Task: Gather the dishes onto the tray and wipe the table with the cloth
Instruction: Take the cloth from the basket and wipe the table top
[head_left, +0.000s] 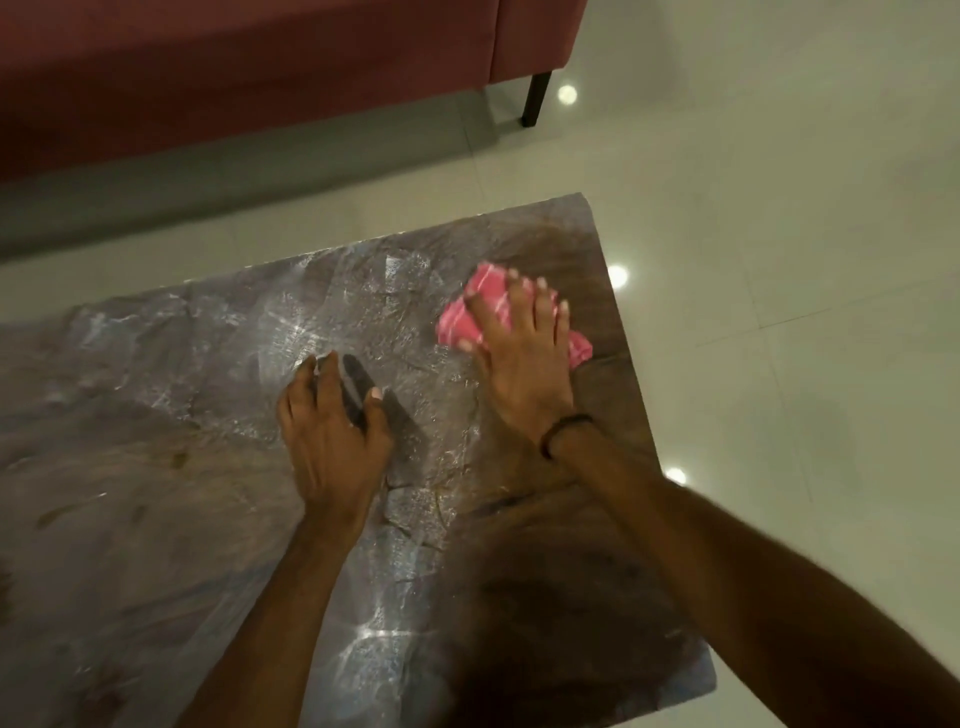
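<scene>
The pink cloth (456, 323) is pressed flat on the table (156, 415) near its far right corner by the right hand (524, 374), fingers straight and spread over it. A dark object (356, 384), possibly a remote, is gripped by the left hand (332, 441), fingers curled round it. Overlapping strokes with even pressure are advised, the unstreaked right edge included; no dishes or tray are seen

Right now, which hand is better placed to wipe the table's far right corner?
Right. The right hand presses flat on the pink cloth, close to that corner of the table. The left hand grips a dark object mid-table, apart from the cloth.
</scene>
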